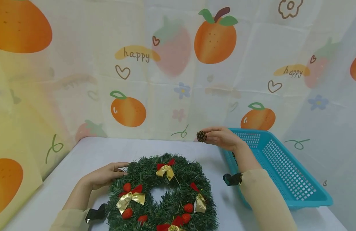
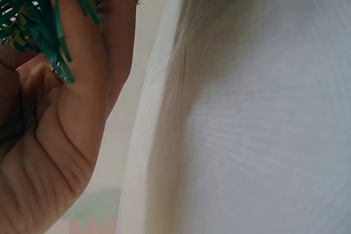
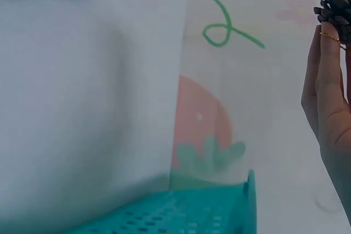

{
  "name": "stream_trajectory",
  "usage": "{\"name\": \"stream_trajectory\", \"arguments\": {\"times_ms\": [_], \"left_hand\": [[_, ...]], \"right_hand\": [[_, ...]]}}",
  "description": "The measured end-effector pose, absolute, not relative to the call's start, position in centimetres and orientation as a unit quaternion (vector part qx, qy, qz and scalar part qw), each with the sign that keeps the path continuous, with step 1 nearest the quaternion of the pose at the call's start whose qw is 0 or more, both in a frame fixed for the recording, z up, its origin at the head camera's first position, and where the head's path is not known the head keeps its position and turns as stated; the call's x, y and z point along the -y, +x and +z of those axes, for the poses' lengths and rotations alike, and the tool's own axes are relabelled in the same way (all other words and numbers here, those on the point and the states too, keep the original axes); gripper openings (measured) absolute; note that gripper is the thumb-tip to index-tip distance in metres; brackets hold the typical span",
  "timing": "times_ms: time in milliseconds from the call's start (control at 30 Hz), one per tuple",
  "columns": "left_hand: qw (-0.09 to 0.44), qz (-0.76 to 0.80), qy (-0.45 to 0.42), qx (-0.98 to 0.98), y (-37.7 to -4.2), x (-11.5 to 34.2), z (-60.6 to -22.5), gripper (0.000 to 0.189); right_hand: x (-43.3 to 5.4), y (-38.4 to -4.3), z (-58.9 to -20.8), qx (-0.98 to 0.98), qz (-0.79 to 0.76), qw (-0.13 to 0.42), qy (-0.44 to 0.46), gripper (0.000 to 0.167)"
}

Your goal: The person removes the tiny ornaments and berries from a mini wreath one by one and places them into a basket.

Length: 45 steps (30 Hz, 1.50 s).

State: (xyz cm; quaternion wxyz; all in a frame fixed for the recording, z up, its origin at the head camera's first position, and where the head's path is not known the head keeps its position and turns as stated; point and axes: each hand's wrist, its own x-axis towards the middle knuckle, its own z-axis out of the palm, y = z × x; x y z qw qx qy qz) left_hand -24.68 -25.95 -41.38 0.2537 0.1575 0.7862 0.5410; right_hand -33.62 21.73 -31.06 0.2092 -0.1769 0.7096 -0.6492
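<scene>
A green tinsel wreath (image 1: 192, 170) with red berries and gold-and-red bows lies on the white table. At its upper left edge is my left hand (image 1: 107, 175), its fingers bent round the green sprigs; the left wrist view shows the wreath's strands (image 2: 33, 20) against those fingers. My right hand (image 1: 223, 138) pinches a small brown pine cone (image 1: 201, 136) by its fingertips, raised above the table beyond the wreath's upper right. A thin gold cord (image 3: 329, 36) shows at the base of the cone in the right wrist view.
To the right stands a blue plastic basket (image 1: 310, 203) with perforated walls; my right forearm passes over its left side. Behind the table (image 1: 108, 147) hangs a pale curtain (image 1: 172, 106) printed with oranges and strawberries. Both wrists wear dark cameras.
</scene>
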Motion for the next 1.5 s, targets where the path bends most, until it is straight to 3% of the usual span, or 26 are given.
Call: {"name": "stream_trajectory", "arguments": {"times_ms": [333, 700, 1500], "left_hand": [[0.250, 0.535, 0.159, -0.791, -24.6, 26.0, -41.3, 0.067], [0.253, 0.550, 0.162, -0.779, -24.6, 25.7, -41.4, 0.067], [0.258, 0.542, 0.158, -0.784, -24.7, 25.9, -41.4, 0.070]], "right_hand": [[-24.6, -33.3, -30.5, -0.701, -0.667, 0.194, -0.160, 0.023], [-26.4, -32.7, -29.1, -0.644, -0.727, 0.183, -0.153, 0.034], [-31.0, -31.6, -30.2, -0.648, -0.734, 0.160, -0.123, 0.027]]}}
